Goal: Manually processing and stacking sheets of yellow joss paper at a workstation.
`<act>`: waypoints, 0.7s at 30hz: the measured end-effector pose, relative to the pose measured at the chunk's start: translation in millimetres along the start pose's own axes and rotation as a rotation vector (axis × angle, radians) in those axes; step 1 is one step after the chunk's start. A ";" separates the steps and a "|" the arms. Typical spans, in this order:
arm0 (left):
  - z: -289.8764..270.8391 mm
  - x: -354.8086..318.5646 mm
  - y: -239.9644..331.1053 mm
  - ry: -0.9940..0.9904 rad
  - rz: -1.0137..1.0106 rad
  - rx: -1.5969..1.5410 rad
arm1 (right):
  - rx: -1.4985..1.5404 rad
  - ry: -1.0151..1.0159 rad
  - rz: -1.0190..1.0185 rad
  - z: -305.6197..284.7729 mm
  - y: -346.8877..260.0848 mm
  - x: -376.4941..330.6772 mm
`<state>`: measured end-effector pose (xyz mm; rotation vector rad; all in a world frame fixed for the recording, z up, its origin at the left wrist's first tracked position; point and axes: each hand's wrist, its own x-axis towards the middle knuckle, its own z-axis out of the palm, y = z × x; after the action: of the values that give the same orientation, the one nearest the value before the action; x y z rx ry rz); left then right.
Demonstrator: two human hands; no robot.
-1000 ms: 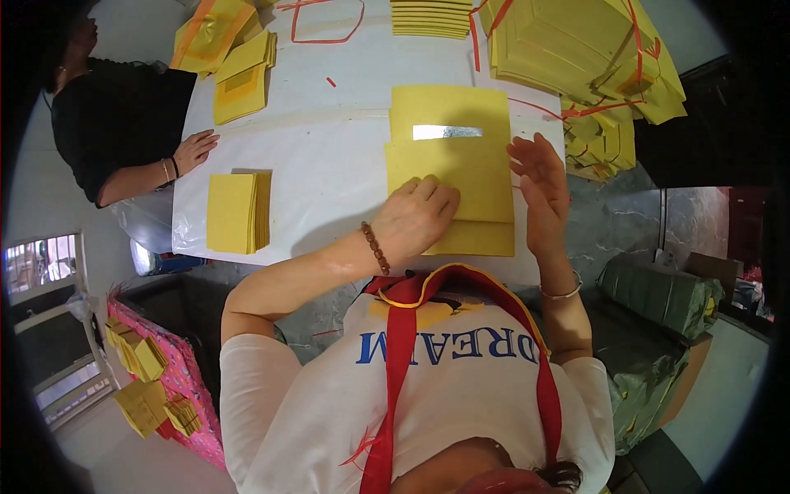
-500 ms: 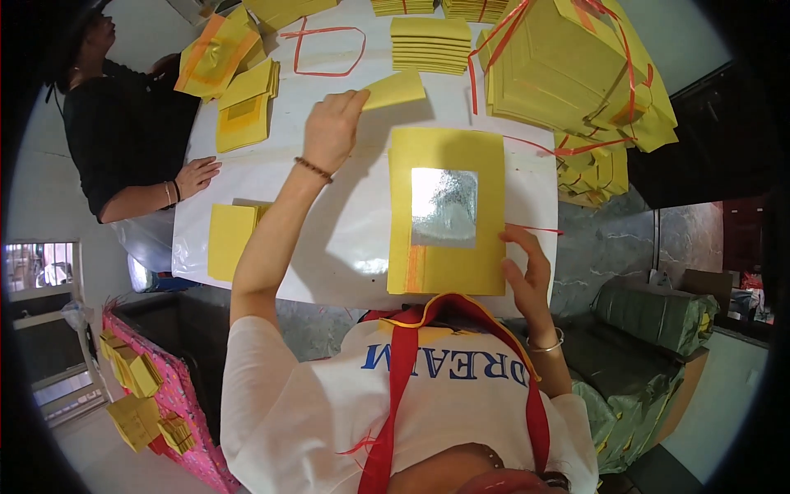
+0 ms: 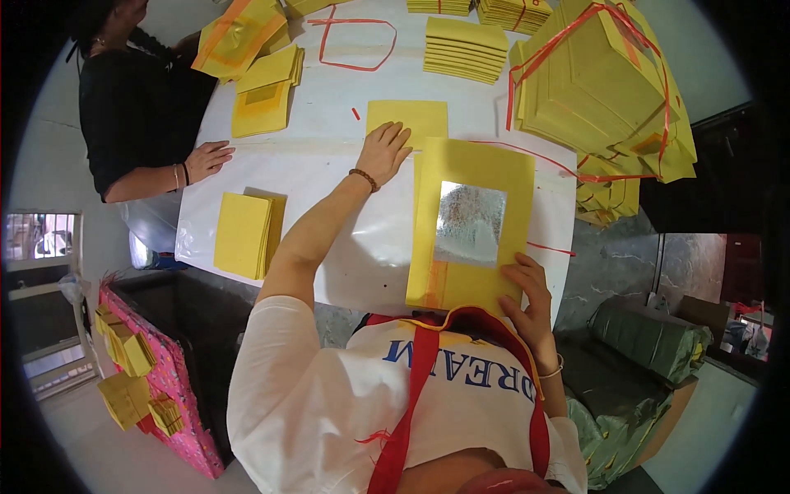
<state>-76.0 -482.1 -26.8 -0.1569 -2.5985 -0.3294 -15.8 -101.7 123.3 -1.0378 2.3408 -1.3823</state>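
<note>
My left hand (image 3: 385, 155) lies flat with fingers stretched on a folded yellow paper (image 3: 420, 117) on the white-covered table. Just nearer to me is a stack of larger yellow paper sheets (image 3: 428, 222). Its top sheet carries a silver foil square (image 3: 471, 222) and an orange stripe below it. My right hand (image 3: 528, 300) is at the stack's lower right edge, fingertips touching the paper, thumb and fingers apart.
A tall yellow paper bundle tied with red ribbon (image 3: 597, 90) stands at the far right. Folded yellow papers (image 3: 465, 49) lie at the back, and a smaller yellow pile (image 3: 243, 235) sits at left. A co-worker's hand (image 3: 208, 160) rests on the table's left edge.
My left hand has come down and right, laying the folded yellow paper on the table. My right fingertips now touch the stack's edge. The view has shifted slightly.
</note>
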 end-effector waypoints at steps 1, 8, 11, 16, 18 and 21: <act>2.7 -1.6 1.0 0.016 -0.013 -0.006 | -0.002 -0.004 -0.003 0.3 0.0 -0.3; -23.8 18.8 2.3 -0.322 -0.070 -0.013 | -0.002 -0.013 -0.044 -1.1 1.3 -4.3; -29.7 25.2 -4.0 -0.177 -0.018 -0.025 | -0.033 -0.024 -0.068 -6.9 -5.1 -2.1; -66.0 35.2 12.8 0.114 -0.030 -0.147 | -0.098 -0.032 -0.172 -11.1 1.4 7.9; -120.2 40.2 66.2 0.071 -0.270 -0.473 | -0.081 -0.034 -0.126 -11.3 6.8 7.6; -171.0 6.4 126.1 -0.239 -0.019 -0.560 | -0.054 -0.047 -0.104 -6.1 7.3 9.4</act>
<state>21.7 -405.0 145.5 -0.3841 -2.6694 -1.0999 -29.1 -101.7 121.8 -1.2101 2.3327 -1.3218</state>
